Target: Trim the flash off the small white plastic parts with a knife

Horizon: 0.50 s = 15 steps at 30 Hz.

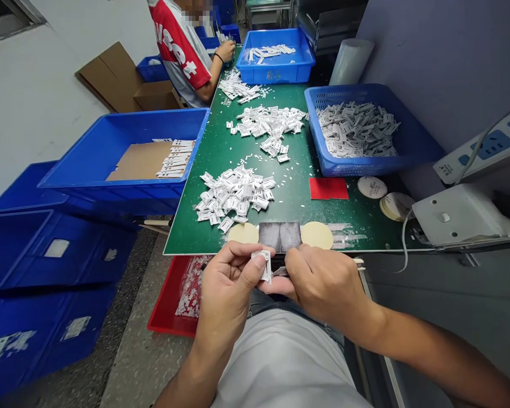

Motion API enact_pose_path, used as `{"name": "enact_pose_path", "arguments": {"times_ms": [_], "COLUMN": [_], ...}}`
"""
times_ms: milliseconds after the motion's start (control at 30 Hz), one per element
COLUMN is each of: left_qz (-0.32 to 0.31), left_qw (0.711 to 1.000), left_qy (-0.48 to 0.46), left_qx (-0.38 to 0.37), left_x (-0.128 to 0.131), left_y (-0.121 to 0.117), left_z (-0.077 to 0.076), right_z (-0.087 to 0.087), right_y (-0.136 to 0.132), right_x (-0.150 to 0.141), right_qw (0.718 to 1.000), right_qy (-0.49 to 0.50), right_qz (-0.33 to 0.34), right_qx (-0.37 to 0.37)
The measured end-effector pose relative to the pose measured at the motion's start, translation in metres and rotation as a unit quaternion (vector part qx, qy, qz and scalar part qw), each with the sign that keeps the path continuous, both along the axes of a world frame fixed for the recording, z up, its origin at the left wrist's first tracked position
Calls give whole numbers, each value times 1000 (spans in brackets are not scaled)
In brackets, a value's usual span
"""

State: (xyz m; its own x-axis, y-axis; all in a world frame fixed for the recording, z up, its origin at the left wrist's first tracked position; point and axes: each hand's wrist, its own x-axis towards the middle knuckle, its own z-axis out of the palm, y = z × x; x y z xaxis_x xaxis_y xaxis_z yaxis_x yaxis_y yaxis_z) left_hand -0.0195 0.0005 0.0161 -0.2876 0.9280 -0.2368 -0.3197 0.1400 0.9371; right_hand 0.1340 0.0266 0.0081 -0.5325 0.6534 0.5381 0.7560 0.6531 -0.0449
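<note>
My left hand (233,277) pinches a small white plastic part (264,267) between thumb and fingers, just off the table's front edge. Close beside it, my right hand (323,277) is closed round a thin grey blade-like tool (281,272); most of that tool is hidden by the fingers. Fingers of the right hand reach under or against the lower end of the white part. Beyond the hands, a dark two-piece abrasive-looking pad (279,235) lies at the table edge, flanked by a pale round disc (317,234) and a similar disc (243,233).
Heaps of white parts (238,195) lie on the green table (293,201). A blue basket (352,165) of parts stands right, near a red pad (328,188). Left is a blue bin (123,190); below, a red tray (165,311) with scraps. A co-worker (185,62) sits at far left.
</note>
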Motion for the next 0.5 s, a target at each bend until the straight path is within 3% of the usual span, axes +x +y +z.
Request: {"name": "enact_pose_path", "arguments": {"times_ms": [500], "left_qz": [12], "left_qw": [1000], "left_qy": [-22], "left_qx": [9], "left_x": [3], "left_y": [3], "left_z": [-2], "right_z": [-14], "right_y": [1], "right_x": [-3], "right_qw": [998], "right_qy": [58], "right_qz": [24], "right_qx": [3]}}
